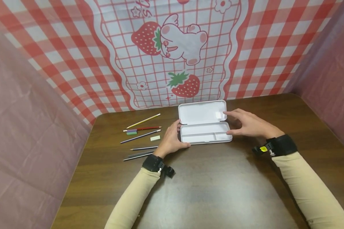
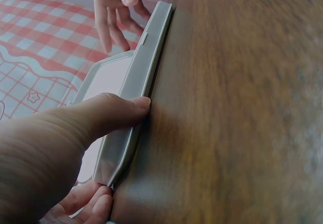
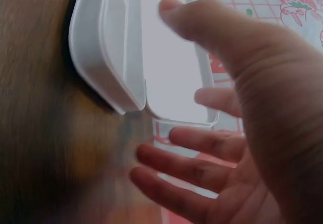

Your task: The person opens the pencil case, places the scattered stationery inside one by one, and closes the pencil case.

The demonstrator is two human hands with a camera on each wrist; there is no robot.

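A white pencil case (image 1: 204, 128) lies on the table with its lid (image 1: 202, 112) raised toward the back; dividers split its bare tray. My left hand (image 1: 171, 140) grips the case's left end: in the left wrist view the thumb (image 2: 118, 110) lies on the front wall and the fingers (image 2: 93, 199) curl at the end corner. My right hand (image 1: 250, 123) is at the right end, thumb and fingers spread apart. In the right wrist view its thumb (image 3: 197, 19) overlaps the open case, and the other fingers (image 3: 202, 143) reach past the lid's edge, holding nothing.
Left of the case lie a yellow pencil (image 1: 143, 121), a red pencil (image 1: 149, 128), a blue pencil (image 1: 140, 136), several dark pencils (image 1: 139, 155), a purple-and-green piece (image 1: 132, 132) and a pale eraser (image 1: 155, 138). A checked strawberry cloth (image 1: 172, 79) hangs behind the wooden table (image 1: 206, 184).
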